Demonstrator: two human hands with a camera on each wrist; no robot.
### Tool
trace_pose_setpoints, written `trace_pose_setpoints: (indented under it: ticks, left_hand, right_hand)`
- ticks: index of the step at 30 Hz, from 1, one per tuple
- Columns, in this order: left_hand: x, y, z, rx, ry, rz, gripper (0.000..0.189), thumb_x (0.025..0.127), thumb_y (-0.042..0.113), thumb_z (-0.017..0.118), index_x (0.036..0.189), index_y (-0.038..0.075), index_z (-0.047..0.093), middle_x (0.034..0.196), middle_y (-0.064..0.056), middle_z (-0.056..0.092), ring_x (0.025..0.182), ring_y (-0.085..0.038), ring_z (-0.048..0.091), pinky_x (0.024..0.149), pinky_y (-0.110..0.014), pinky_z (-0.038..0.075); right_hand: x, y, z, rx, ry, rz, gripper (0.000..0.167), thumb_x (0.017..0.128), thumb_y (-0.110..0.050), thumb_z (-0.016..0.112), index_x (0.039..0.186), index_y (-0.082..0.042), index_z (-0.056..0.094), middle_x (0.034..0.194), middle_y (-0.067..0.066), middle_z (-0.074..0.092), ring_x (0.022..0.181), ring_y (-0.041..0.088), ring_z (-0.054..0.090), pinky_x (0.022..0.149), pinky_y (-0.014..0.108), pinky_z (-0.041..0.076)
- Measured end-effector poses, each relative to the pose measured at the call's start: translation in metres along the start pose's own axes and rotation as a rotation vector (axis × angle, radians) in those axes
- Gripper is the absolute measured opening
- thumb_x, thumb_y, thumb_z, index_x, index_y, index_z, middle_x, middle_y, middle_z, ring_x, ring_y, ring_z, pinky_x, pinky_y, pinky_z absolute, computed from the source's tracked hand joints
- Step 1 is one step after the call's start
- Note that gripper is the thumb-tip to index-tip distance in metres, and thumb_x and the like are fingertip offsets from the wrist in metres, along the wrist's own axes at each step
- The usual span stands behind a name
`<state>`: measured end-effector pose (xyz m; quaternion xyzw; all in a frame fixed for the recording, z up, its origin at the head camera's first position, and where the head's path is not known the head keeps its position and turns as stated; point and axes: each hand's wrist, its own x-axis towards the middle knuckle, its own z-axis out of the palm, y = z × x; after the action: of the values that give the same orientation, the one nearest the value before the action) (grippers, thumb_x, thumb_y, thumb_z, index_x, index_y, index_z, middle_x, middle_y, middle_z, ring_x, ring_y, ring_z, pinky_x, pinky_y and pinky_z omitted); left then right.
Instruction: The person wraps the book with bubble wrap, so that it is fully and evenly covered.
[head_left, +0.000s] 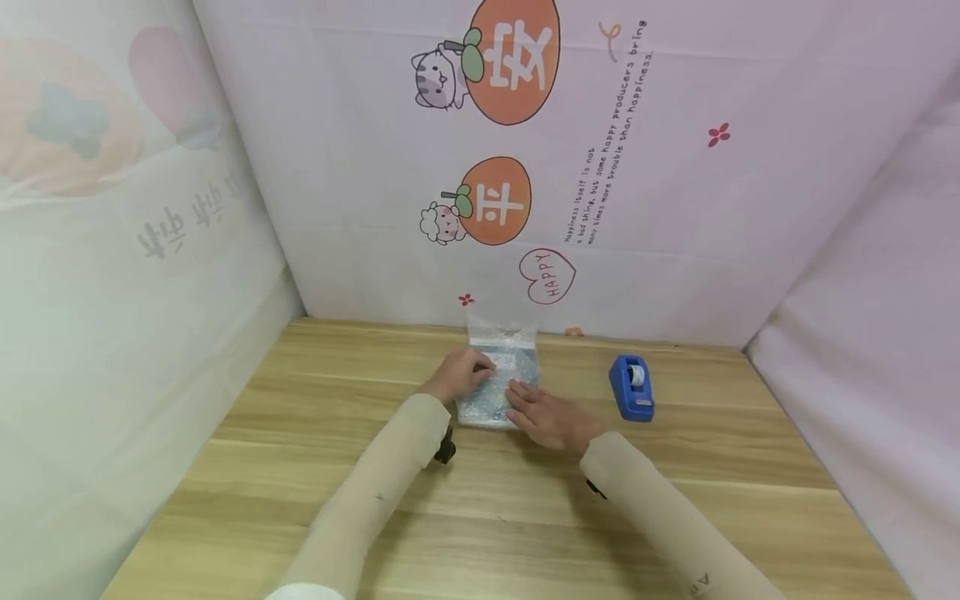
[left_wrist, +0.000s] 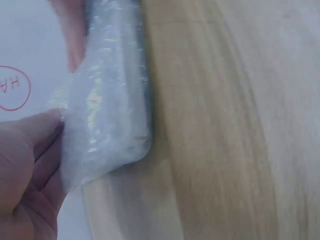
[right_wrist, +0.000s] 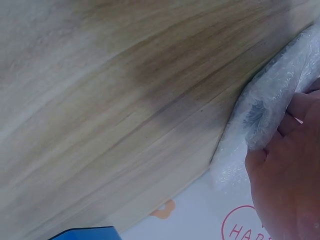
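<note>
A flat package in clear bubble wrap (head_left: 487, 407) lies on the wooden table; what is inside looks bluish-grey with a pale band, its kind not clear. My left hand (head_left: 456, 375) is at the package's left side. In the left wrist view, its thumb and fingers pinch the edge of the wrap (left_wrist: 107, 100). On the right side, my right hand (head_left: 553, 419) rests with extended fingers on top of the package. Seen from the right wrist, those fingers press near a rolled, open-ended fold of the wrap (right_wrist: 272, 105).
A blue tape dispenser (head_left: 632, 390) with a roll of tape stands to the right of the package. Behind the table (head_left: 450, 517) hangs a printed white cloth (head_left: 360, 208), and the wrap's loose far end reaches up against it. More cloth encloses both sides.
</note>
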<state>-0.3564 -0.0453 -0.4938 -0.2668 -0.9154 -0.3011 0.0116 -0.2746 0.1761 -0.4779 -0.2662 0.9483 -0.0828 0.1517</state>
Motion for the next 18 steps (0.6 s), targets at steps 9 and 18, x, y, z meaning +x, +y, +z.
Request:
trace_pose_setpoints:
  ticks: [9, 18]
  left_hand:
    - [-0.013, 0.014, -0.017, 0.073, -0.104, 0.038, 0.037, 0.106, 0.015, 0.062, 0.138, -0.003, 0.066, 0.145, -0.017, 0.067, 0.139, -0.034, 0.062, 0.12, -0.047, 0.048]
    - [-0.04, 0.036, -0.027, 0.328, -0.317, 0.143, 0.064, 0.109, 0.032, 0.058, 0.159, -0.005, 0.041, 0.17, -0.019, 0.036, 0.156, -0.034, 0.041, 0.131, -0.045, 0.033]
  right_hand:
    - [-0.001, -0.001, 0.002, 0.024, 0.006, 0.002, 0.066, 0.115, -0.049, 0.025, 0.169, -0.011, 0.024, 0.179, 0.008, 0.014, 0.166, 0.03, 0.015, 0.135, 0.052, 0.021]
    - [-0.001, 0.001, 0.001, 0.058, 0.008, 0.009, 0.065, 0.116, -0.048, 0.026, 0.169, -0.011, 0.022, 0.179, 0.008, 0.012, 0.167, 0.032, 0.014, 0.135, 0.055, 0.021]
